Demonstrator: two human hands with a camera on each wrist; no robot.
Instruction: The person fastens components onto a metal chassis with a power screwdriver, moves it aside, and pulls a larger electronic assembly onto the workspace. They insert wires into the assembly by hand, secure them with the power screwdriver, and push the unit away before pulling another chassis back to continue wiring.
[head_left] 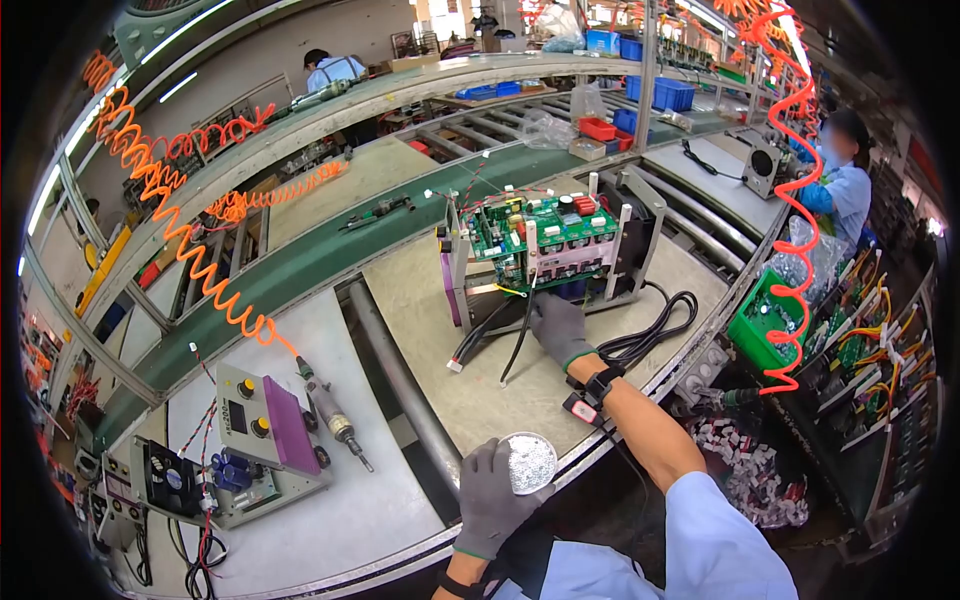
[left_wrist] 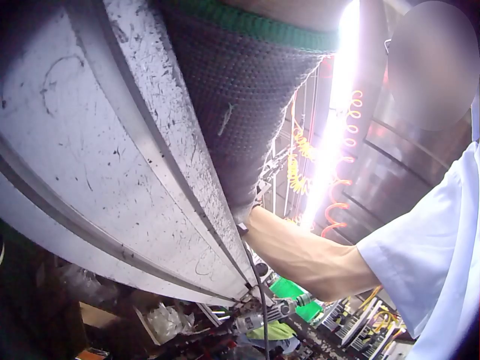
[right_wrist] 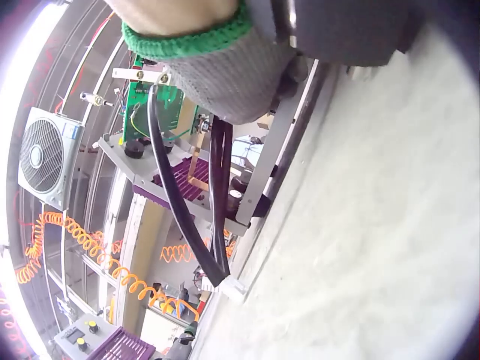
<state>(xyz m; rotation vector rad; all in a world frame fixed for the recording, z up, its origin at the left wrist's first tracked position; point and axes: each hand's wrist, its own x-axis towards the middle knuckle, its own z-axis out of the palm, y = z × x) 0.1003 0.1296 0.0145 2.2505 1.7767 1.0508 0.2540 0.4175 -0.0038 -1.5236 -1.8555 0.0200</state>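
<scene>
Just one dish in left hand — one chassis by right hand

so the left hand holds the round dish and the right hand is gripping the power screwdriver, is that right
Not quite: in the head view the power screwdriver lies on the work surface, and the right hand is at the lower front of the circuit-board unit. The left hand does hold the round dish.
</scene>
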